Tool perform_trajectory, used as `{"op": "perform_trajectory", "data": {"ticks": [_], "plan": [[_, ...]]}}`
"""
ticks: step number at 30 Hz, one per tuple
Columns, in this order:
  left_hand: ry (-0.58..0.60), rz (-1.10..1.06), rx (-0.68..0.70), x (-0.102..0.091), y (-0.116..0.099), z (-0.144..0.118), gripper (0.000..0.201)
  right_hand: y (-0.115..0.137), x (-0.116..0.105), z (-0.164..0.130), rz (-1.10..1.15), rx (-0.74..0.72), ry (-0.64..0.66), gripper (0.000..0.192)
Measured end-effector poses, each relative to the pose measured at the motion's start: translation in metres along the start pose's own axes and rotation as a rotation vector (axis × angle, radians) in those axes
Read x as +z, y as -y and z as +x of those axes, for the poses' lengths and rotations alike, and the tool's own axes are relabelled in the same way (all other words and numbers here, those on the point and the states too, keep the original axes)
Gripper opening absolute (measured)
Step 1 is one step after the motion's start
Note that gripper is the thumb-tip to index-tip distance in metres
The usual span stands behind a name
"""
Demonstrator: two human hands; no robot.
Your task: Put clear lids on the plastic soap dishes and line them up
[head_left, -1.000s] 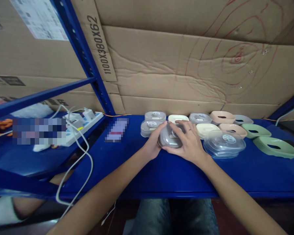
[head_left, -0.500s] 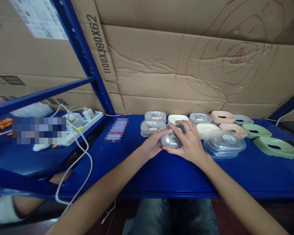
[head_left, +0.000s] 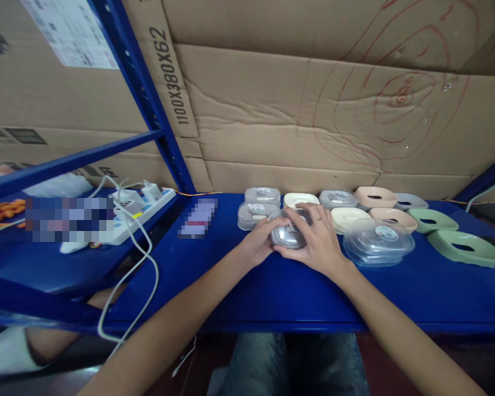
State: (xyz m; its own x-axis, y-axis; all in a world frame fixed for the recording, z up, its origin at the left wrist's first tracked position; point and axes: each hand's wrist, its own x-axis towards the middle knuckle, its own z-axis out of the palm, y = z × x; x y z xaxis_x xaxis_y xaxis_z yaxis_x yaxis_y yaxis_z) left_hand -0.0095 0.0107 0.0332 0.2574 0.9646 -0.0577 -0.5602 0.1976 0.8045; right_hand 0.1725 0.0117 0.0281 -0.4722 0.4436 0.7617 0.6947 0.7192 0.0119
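Note:
Between both hands, on the blue shelf, sits a small grey box with a clear domed lid (head_left: 287,237). My left hand (head_left: 259,242) is curled around its left side, with the thumb over the top. My right hand (head_left: 319,242) grips the right side, its fingers arched across the lid and its thumb low at the front; much of the box is hidden under them. Two similar lidded boxes, one behind (head_left: 263,194) and one in front (head_left: 252,218), stand to the left. A stack of clear lids (head_left: 377,250) lies right of my right hand.
Cream (head_left: 348,220), peach (head_left: 376,197) and green (head_left: 466,250) plastic pieces stand along the shelf's back and right. At left lie a blurred-out flat item (head_left: 197,219), a power strip (head_left: 159,199) and a loose white cable (head_left: 152,280). A blue post (head_left: 148,110) rises behind, against cardboard.

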Motion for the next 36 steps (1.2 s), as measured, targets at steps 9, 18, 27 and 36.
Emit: {"op": "perform_trajectory", "data": {"ticks": [9,18,27,36], "plan": [[-0.033,0.006,0.013,0.001,0.001,0.000,0.026,0.002,0.004,-0.001,0.025,0.026,-0.022,0.078],[0.033,0.048,0.074,-0.001,-0.004,0.001,0.040,-0.008,-0.001,0.010,0.522,0.401,-0.243,0.040],[0.106,0.202,0.189,0.001,-0.026,-0.009,0.065,-0.018,0.018,0.010,1.037,0.820,-0.239,0.059],[0.010,0.392,0.406,0.006,-0.021,-0.009,0.059,-0.024,0.024,0.005,0.916,0.772,-0.318,0.052]]}}
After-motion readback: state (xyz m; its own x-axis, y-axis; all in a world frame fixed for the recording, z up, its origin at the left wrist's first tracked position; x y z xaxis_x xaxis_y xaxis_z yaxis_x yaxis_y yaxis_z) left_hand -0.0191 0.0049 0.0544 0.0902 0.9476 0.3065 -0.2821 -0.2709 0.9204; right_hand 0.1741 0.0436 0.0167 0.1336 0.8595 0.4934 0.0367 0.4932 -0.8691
